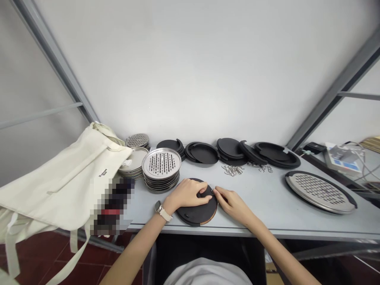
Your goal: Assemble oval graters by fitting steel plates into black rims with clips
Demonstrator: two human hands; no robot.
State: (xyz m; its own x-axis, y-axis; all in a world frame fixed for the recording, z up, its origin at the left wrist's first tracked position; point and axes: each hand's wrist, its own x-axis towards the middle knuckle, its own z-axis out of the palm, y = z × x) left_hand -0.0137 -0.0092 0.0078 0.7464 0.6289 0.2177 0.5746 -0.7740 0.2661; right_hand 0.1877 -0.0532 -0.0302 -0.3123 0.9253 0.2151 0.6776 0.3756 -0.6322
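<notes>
A round black disc (196, 215) with a brownish strip along its front right edge lies close to the table's front edge. My left hand (190, 194), with a watch at the wrist, rests over the disc with its fingers curled and its thumb reaching right. At the disc's right edge, my right hand (227, 200) pinches thumb and forefinger together. A tiny shiny metal piece shows at those fingertips, mostly covered. Beyond this hand lies a loose heap of small metal wire clips (233, 170).
Perforated metal grater discs (162, 163) are stacked at left, beside plain metal discs (135, 158) and a cream bag (68, 178). Black round trays (204, 153) line the wall. A grater disc in a black holder (322, 192) and a white device (344, 158) are at right.
</notes>
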